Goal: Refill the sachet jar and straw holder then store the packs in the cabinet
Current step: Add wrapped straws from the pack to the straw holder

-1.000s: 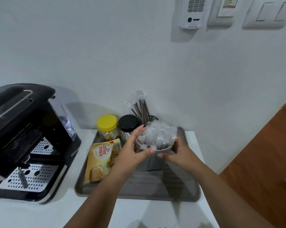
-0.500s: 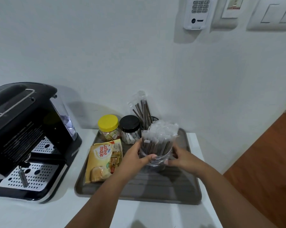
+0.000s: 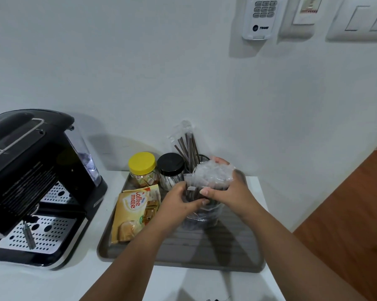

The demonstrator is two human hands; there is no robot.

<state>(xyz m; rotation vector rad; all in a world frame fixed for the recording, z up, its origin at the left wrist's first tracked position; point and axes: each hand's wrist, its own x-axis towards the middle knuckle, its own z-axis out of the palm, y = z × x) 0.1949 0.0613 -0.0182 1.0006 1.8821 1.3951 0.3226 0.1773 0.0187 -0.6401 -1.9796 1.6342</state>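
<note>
Holding a clear holder (image 3: 201,210) full of wrapped straws (image 3: 207,181) over a grey tray (image 3: 205,253), I look down at both my bare hands. My left hand (image 3: 181,204) curls around the left side of the holder, thumb and fingers wrapped against its wall. My right hand (image 3: 228,190) grips the bundle of straws from the right, its thumb pressed across the front of the wrappers and its fingers curved over their crinkled tops. The straws stand upright inside the holder, dark sticks in clear sleeves; the holder's base sits low on the tray's ribbed middle, though I cannot tell whether it touches.

At the tray's back edge, against the white wall, stands a jar with a yellow lid (image 3: 142,169) holding sachets, and just beside it a jar with a black lid (image 3: 170,170). Behind the black-lidded jar, a second clump of dark straws in a plastic bag (image 3: 186,144) pokes up from a dark mesh cup (image 3: 204,158). A yellow creamer pack (image 3: 135,211) lies flat on the tray's left side, just beside my left wrist.

Left of the tray sits a black coffee machine (image 3: 31,170) on the white counter (image 3: 53,283). High on the wall hang a keypad (image 3: 262,16) and switch plates (image 3: 361,18).
</note>
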